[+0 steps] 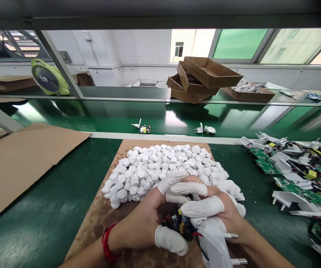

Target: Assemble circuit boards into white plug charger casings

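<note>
My left hand point(140, 219), with a red cord bracelet at the wrist, and my right hand point(221, 208) meet low in the middle of the view. Several fingers on both wear white finger cots. Between them, my left hand grips a small circuit board point(178, 225) with dark components and a copper coil, partly hidden by my fingers. My right hand holds a white two-pin plug housing point(213, 247) against the board, its metal pins pointing right. A large heap of round white plastic caps point(154, 171) lies just beyond my hands, on a stained brown cardboard pad point(99, 227).
A green conveyor belt point(45, 223) runs across the bench, with a cardboard sheet point(29, 163) on the left. A heap of green circuit boards and white plug housings point(297, 175) lies on the right. Two small plug assemblies point(145, 128) sit on the far belt, before stacked cardboard trays point(202, 80).
</note>
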A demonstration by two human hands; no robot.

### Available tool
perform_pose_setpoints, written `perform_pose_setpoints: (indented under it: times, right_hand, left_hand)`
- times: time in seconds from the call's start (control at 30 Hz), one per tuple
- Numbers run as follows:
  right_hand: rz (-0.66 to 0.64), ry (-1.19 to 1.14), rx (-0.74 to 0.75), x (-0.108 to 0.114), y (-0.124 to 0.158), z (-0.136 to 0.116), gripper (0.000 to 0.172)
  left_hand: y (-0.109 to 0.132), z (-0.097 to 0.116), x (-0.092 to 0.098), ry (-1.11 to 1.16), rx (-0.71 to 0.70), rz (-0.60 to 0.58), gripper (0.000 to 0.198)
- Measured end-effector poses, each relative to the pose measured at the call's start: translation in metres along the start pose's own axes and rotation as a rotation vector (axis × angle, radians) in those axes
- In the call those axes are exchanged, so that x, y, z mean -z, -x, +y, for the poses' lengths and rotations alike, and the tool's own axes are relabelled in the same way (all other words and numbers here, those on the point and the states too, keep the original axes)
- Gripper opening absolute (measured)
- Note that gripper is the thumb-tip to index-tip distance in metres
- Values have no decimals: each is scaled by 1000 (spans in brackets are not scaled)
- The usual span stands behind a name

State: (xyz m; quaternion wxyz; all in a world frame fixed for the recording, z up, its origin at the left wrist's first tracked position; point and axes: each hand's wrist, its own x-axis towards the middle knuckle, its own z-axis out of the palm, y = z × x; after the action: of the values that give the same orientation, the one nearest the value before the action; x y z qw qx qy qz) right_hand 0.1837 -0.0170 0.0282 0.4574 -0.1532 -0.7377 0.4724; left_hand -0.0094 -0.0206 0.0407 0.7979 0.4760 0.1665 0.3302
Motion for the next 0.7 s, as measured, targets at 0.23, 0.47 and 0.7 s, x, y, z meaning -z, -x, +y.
perform_pose_setpoints:
  times: [0.23,0.47,0.7]
  right_hand:
    - [1,-83,-58,-5,1,-3,29]
    - [-79,-145,-117,-1,-1,-7,47]
    - [-103,-229,-141,-2,-4,-4,25]
  left_hand:
    - [2,-6,-1,61,-58,-23,101]
    - [8,-11,3,-160,-179,41,98]
    - [-2,-10,-1,-206,-165,7,103]
